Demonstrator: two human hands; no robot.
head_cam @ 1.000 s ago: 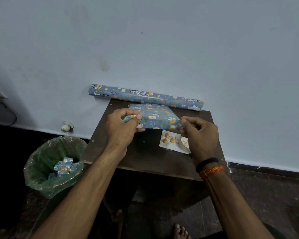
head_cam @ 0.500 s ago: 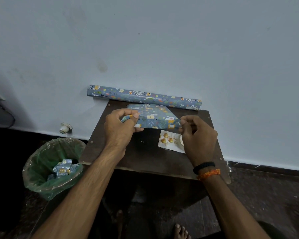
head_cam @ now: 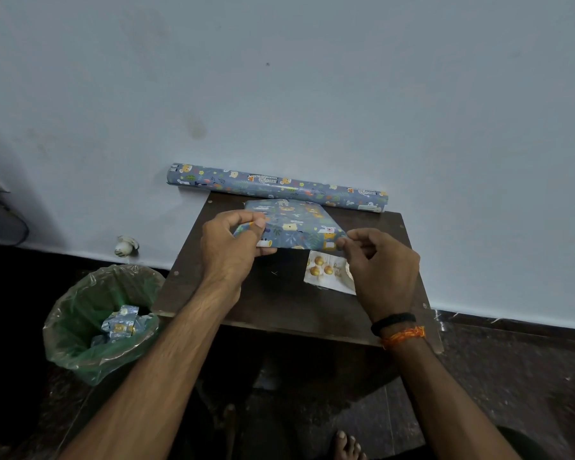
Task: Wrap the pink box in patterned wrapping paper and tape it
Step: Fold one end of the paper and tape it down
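The box [head_cam: 296,225] lies on a small dark table [head_cam: 279,300], fully covered in blue animal-patterned wrapping paper, so no pink shows. My left hand [head_cam: 231,249] pinches the folded paper at the box's near left corner. My right hand [head_cam: 382,265] has its fingers curled, with the fingertips pinching the paper at the near right corner. A roll of the same patterned paper [head_cam: 276,187] rests along the table's far edge against the wall. No tape is plainly visible.
A white card with gold baubles [head_cam: 326,270] lies on the table under my right hand. A bin with a green liner [head_cam: 97,320] holding paper scraps stands left of the table. A pale wall rises behind. My bare foot [head_cam: 347,446] is below.
Both hands stay at the box's near corners with only small finger shifts. The right hand's fingertips have moved onto the right corner of the paper.
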